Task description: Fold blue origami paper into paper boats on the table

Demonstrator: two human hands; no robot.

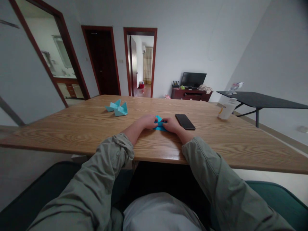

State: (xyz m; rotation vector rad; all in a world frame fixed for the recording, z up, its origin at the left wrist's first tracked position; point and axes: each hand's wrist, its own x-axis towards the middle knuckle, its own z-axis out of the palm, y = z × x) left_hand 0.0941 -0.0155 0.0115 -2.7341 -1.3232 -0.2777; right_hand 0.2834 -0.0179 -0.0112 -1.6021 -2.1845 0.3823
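Observation:
A small piece of folded blue paper (159, 127) lies on the wooden table between my two hands. My left hand (148, 122) has its fingers closed on the paper's left side. From the right, my right hand (171, 124) grips the opposite side, thumb and fingers pressed together. Both hands partly cover the paper, so its full shape is hidden. Farther off to the left sit pale blue origami shapes (117, 108) with pointed corners, touching or very close together. Just right of my right hand lies a black phone (185, 122).
The wooden table (79, 128) spans the view, its front edge close to my body. A whitish plastic cup or jug (226, 110) stands at the right. Beyond are a black folding table (262, 98), a television (193, 79) on a dark red cabinet (190, 95), and doorways.

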